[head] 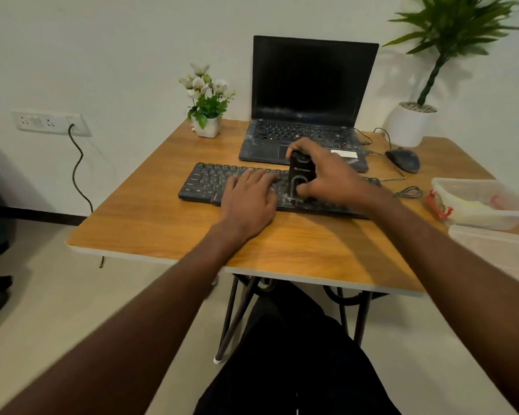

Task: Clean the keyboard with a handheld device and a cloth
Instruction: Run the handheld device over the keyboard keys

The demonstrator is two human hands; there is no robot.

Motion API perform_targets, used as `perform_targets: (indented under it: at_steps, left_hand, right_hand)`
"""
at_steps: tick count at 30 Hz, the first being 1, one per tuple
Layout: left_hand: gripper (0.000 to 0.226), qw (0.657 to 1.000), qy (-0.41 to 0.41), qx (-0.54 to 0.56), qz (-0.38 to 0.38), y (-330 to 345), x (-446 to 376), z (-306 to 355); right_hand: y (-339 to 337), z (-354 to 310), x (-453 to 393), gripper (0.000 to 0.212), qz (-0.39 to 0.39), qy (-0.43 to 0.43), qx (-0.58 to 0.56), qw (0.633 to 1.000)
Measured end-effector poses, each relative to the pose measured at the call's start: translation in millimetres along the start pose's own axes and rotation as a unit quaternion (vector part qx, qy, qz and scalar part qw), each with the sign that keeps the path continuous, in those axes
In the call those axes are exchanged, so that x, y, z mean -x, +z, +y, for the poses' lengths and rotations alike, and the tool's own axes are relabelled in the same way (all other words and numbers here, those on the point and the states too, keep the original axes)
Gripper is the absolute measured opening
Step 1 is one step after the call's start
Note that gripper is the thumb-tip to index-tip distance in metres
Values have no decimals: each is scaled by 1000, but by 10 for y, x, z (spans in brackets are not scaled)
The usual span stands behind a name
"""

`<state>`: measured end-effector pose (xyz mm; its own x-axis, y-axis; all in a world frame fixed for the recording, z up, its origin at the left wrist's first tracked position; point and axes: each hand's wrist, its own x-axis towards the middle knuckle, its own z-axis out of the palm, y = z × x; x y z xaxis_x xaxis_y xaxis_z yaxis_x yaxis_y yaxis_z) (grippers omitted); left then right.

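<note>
Gripping the black handheld device point(301, 175) upright on the keyboard point(204, 182), the right hand point(330, 172) works mid-board; the left hand point(249, 196) lies spread flat on keys at its 9 o'clock. Dust still shows, so vacuuming seems unfinished. No cloth is clearly visible; wiping remains.

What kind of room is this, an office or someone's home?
Probably a small home workspace: a wooden folding table holding an open laptop and separate keyboard, with potted plants against a plain wall.
</note>
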<state>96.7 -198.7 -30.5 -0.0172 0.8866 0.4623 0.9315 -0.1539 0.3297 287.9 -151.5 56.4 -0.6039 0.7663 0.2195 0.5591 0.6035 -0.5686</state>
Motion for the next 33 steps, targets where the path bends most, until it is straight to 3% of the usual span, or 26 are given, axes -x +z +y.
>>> perform_targets:
  at_steps: [3, 5, 9, 12, 16, 18, 21, 24, 30, 33]
  left_hand:
    - [44, 999, -2, -53, -12, 92, 13, -37]
    - [42, 998, 1, -55, -14, 88, 5, -17]
    - [42, 999, -3, -49, -16, 84, 9, -13]
    - [41, 999, -8, -44, -25, 60, 18, 3]
    - [41, 999, -13, -39, -26, 26, 30, 28]
    - [42, 999, -14, -40, -30, 17, 31, 42]
    - [41, 999, -11, -38, -28, 13, 29, 54]
    - [42, 999, -11, -37, -25, 8, 33, 45]
    - [42, 997, -19, -68, -32, -14, 16, 110]
    - [38, 996, -31, -82, -5, -15, -31, 367]
  right_hand:
    - [-365, 80, -15, 74, -107, 71, 96, 987]
    - [-526, 96, -10, 78, -130, 96, 134, 978]
    - [-310, 70, 139, 72, -30, 34, 40, 998]
    - [-170, 169, 373, 66, -45, -21, 12, 999]
    - [-572, 264, 449, 72, -91, 45, 94, 990]
    - [-688, 263, 447, 75, -55, 55, 118, 990]
    - [-500, 289, 575, 71, 30, 26, 39, 998]
    - [-396, 417, 781, 71, 28, 25, 65, 997]
    - [-731, 505, 761, 84, 47, 126, 126, 983]
    - [-586, 448, 749, 81, 106, 128, 42, 985]
